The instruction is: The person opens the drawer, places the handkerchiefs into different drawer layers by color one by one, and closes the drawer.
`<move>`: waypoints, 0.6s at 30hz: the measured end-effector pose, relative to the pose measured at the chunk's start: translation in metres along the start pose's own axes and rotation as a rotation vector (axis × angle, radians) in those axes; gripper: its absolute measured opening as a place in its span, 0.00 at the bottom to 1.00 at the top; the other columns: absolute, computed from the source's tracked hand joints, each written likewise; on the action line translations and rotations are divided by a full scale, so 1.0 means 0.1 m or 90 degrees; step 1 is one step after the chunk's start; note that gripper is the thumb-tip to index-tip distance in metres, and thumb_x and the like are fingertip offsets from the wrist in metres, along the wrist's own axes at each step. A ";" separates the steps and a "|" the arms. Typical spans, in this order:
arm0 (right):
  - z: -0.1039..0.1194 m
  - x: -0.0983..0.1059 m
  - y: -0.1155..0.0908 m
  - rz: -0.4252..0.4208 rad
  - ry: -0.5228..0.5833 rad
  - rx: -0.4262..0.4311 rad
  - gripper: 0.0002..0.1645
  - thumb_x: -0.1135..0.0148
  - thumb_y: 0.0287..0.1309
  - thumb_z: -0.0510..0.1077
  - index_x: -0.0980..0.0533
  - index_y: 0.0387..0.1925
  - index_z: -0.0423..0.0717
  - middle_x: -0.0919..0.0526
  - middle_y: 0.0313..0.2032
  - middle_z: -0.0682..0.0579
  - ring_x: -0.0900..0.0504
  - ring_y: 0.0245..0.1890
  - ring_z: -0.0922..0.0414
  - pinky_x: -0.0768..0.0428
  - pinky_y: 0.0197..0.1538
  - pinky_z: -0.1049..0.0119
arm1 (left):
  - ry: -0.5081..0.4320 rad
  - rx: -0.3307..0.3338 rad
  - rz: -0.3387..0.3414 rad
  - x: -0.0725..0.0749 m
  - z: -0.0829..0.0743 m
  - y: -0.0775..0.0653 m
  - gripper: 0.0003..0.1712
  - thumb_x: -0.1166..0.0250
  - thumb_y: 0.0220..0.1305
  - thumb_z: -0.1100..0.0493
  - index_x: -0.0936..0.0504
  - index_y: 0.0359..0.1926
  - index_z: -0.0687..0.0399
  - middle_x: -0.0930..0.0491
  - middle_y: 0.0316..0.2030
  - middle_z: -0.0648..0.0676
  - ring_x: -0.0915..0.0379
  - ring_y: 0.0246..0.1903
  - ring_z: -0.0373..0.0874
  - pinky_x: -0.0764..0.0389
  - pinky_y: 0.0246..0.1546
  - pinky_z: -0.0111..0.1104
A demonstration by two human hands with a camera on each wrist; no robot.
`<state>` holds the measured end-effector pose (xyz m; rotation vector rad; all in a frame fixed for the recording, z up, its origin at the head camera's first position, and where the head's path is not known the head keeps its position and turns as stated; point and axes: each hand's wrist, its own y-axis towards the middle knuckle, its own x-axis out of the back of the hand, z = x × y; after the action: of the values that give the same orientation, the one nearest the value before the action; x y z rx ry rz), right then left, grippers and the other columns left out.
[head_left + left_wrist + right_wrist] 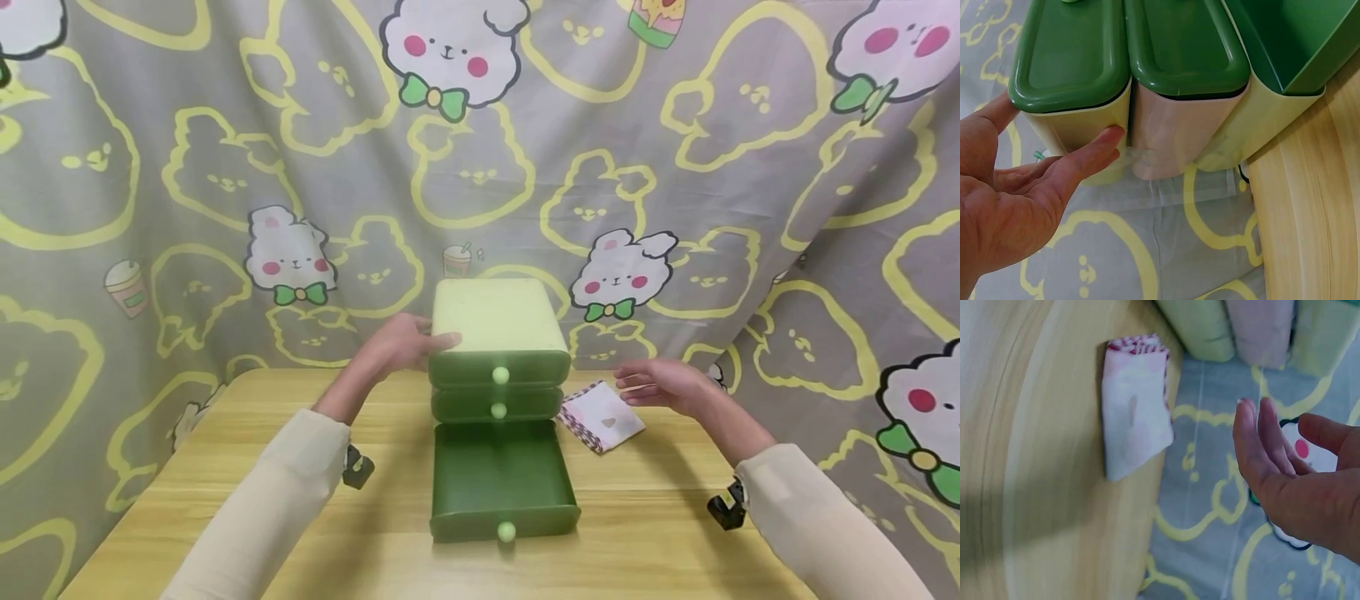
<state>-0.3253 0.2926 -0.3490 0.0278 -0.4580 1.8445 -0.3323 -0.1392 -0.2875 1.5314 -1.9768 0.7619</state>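
A small three-drawer box (pixel 498 312) stands on the table, with a pale yellow top and green drawer fronts. Its bottom drawer (pixel 498 467) is pulled out, the bare green floor showing; the upper two are pushed in. My left hand (pixel 408 342) touches the box's upper left edge, thumb over the top and fingers along the side. In the left wrist view, those fingers (pixel 1094 153) lie nearly straight against the top tier. A folded white cloth (pixel 611 417) with a checkered edge lies right of the box. Beside it, my right hand (pixel 663 383) hovers with loosely bent fingers, holding nothing.
The wooden table (pixel 360 542) stretches out around the box. Behind it hangs a grey curtain (pixel 360 183) printed with yellow outlines and white cartoon animals. The open drawer juts toward the front of the table.
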 end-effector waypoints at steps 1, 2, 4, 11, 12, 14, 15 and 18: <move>-0.03 0.02 0.01 -0.011 -0.001 -0.003 0.35 0.54 0.78 0.47 0.41 0.69 0.21 0.19 0.54 0.37 0.15 0.44 0.59 0.18 0.60 0.58 | 0.000 0.000 -0.001 0.00 0.00 0.00 0.55 0.34 0.59 0.26 0.35 0.75 0.57 0.26 0.67 0.61 0.16 0.49 0.49 0.26 0.65 0.50; -0.06 0.04 0.03 -0.021 0.000 -0.006 0.34 0.54 0.78 0.46 0.42 0.70 0.21 0.20 0.57 0.36 0.15 0.44 0.59 0.18 0.60 0.57 | 0.001 0.001 -0.001 0.00 0.00 0.00 0.55 0.34 0.58 0.26 0.35 0.75 0.57 0.25 0.67 0.61 0.16 0.49 0.49 0.26 0.65 0.50; -0.14 0.08 0.06 -0.038 0.005 -0.008 0.34 0.54 0.78 0.45 0.42 0.70 0.21 0.21 0.59 0.35 0.15 0.44 0.59 0.18 0.60 0.57 | 0.003 0.003 -0.001 0.00 0.00 0.00 0.55 0.34 0.58 0.26 0.35 0.75 0.57 0.26 0.67 0.61 0.16 0.49 0.49 0.27 0.65 0.50; -0.41 0.15 0.16 -0.097 0.033 -0.022 0.34 0.50 0.75 0.43 0.42 0.69 0.21 0.17 0.49 0.46 0.16 0.41 0.60 0.18 0.60 0.58 | -0.003 0.003 -0.004 0.00 0.00 -0.01 0.55 0.34 0.58 0.27 0.35 0.75 0.57 0.29 0.70 0.61 0.16 0.49 0.50 0.27 0.66 0.50; -0.44 0.15 0.17 -0.099 0.029 -0.020 0.34 0.51 0.75 0.43 0.43 0.69 0.20 0.18 0.50 0.41 0.16 0.43 0.60 0.19 0.61 0.57 | -0.003 0.002 -0.004 0.00 0.00 -0.01 0.55 0.34 0.58 0.26 0.35 0.75 0.57 0.29 0.70 0.61 0.16 0.49 0.50 0.27 0.66 0.50; -0.49 0.17 0.18 -0.101 0.027 -0.018 0.34 0.53 0.75 0.41 0.45 0.70 0.19 0.23 0.57 0.28 0.17 0.49 0.53 0.20 0.63 0.55 | -0.004 0.000 -0.003 0.00 0.00 -0.01 0.55 0.34 0.58 0.26 0.34 0.75 0.56 0.28 0.69 0.60 0.16 0.49 0.49 0.27 0.66 0.50; -0.52 0.17 0.19 -0.100 0.027 -0.020 0.34 0.54 0.75 0.41 0.46 0.70 0.19 0.29 0.62 0.24 0.18 0.53 0.48 0.21 0.64 0.55 | -0.004 -0.001 -0.002 0.00 0.00 -0.01 0.55 0.34 0.58 0.26 0.34 0.75 0.56 0.26 0.68 0.60 0.16 0.48 0.49 0.27 0.66 0.50; -0.58 0.19 0.20 -0.089 0.023 -0.025 0.34 0.59 0.76 0.40 0.50 0.72 0.19 0.46 0.72 0.20 0.31 0.68 0.34 0.26 0.69 0.53 | 0.001 -0.001 -0.004 0.00 -0.01 -0.01 0.54 0.34 0.58 0.26 0.33 0.74 0.55 0.21 0.63 0.59 0.16 0.48 0.48 0.26 0.65 0.50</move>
<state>-0.3378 0.3239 -0.4037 -0.0002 -0.4546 1.6953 -0.3311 -0.1385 -0.2869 1.5345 -1.9696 0.7589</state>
